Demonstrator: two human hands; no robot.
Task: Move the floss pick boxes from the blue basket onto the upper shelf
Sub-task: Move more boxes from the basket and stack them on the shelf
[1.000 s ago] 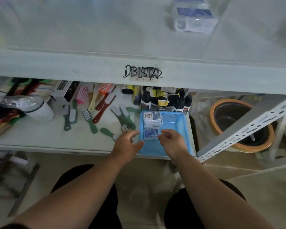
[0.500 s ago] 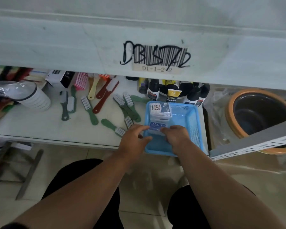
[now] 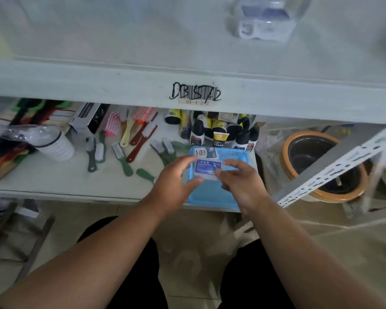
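Here both hands are closed round one clear floss pick box [image 3: 206, 169] with a dark blue label, held just above the blue basket [image 3: 212, 197], which sits at the front right corner of the lower shelf [image 3: 54, 177]. The left hand [image 3: 176, 186] pinches the box's left end between thumb and fingers; the right hand [image 3: 240, 181] grips its right end with curled fingers. At least one more floss pick box [image 3: 206, 152] with a white label lies at the basket's far edge. The step in hand looks like lifting the box out and up to the upper shelf [image 3: 120, 47], whose thick front lip [image 3: 299, 94] overhangs the basket. To do it well, the box should probably come back toward the body first, clear of that lip, before it rises. A level hold would keep the slick plastic from slipping between the fingers. On the upper shelf a blurred pack [image 3: 265, 18] already stands toward the back right, so bare surface beside it seems a sensible landing spot. The green brushes [image 3: 165, 150] just left of the basket are best left undisturbed.
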